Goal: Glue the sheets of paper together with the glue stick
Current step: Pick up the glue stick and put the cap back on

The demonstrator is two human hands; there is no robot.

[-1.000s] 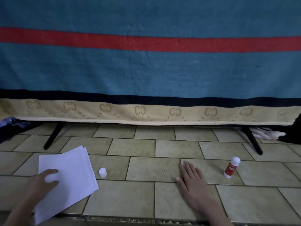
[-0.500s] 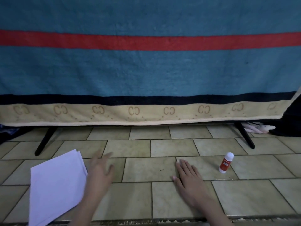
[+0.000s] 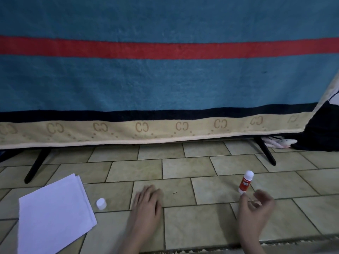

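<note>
A small stack of white paper sheets (image 3: 53,215) lies on the tiled floor at the lower left. A white cap (image 3: 101,203) stands just right of the stack. A red glue stick (image 3: 245,182) with a white top stands upright at the right. My left hand (image 3: 146,204) lies flat on the tiles between the cap and the glue stick, fingers together, holding nothing. My right hand (image 3: 255,208) hovers just below and right of the glue stick, fingers curled and apart, blurred, not touching it.
A blue blanket (image 3: 165,79) with a red stripe and beige border hangs over a frame with black legs (image 3: 36,165) behind the work spot. Dark cloth and a pale item (image 3: 278,143) lie at the far right. A rug edge (image 3: 201,251) runs along the bottom.
My left hand left the paper stack and moved right onto the bare tiles. My right hand lifted off the floor and moved right toward the glue stick. The view shifted left.
</note>
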